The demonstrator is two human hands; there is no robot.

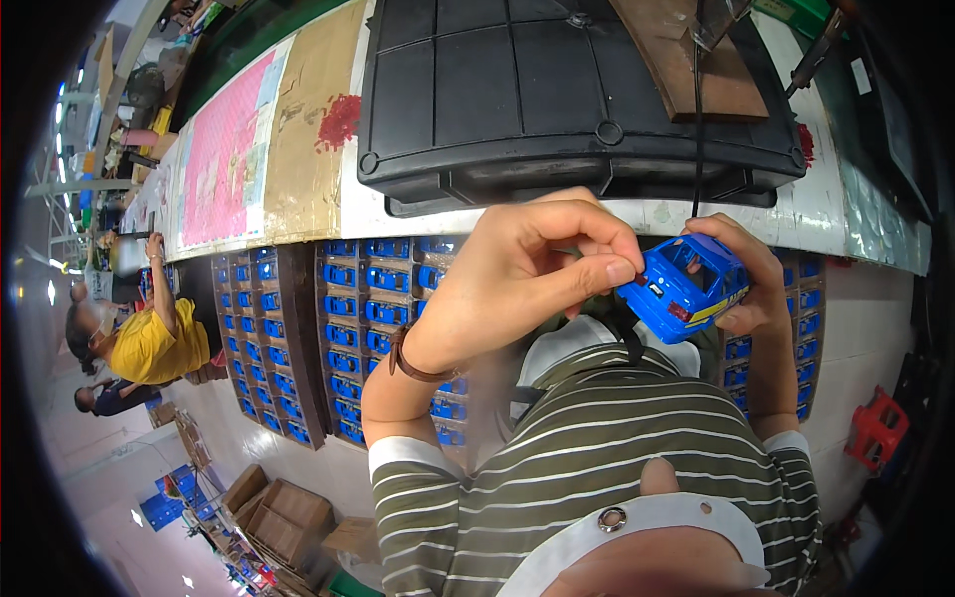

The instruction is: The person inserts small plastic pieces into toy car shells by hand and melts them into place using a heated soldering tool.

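Observation:
My right hand (751,274) grips a blue toy car (665,316) above the front edge of the bench. The car is tilted, with its rear toward my left hand. A dark red tail light (679,311) shows on one rear corner, and a yellow stripe runs along the side. My left hand (542,274) has thumb and forefinger pinched together at the car's other rear corner. Something small and dark red shows by the fingertips there, but whether they hold it or it sits in the car cannot be made out.
A large black plastic tray (477,99) lies upside down on the bench, with a brown board (696,75) on top. Small red pieces (341,121) are heaped on cardboard. Partitioned boxes of blue cars (363,308) stand below the bench edge. A person in yellow (159,343) works at left.

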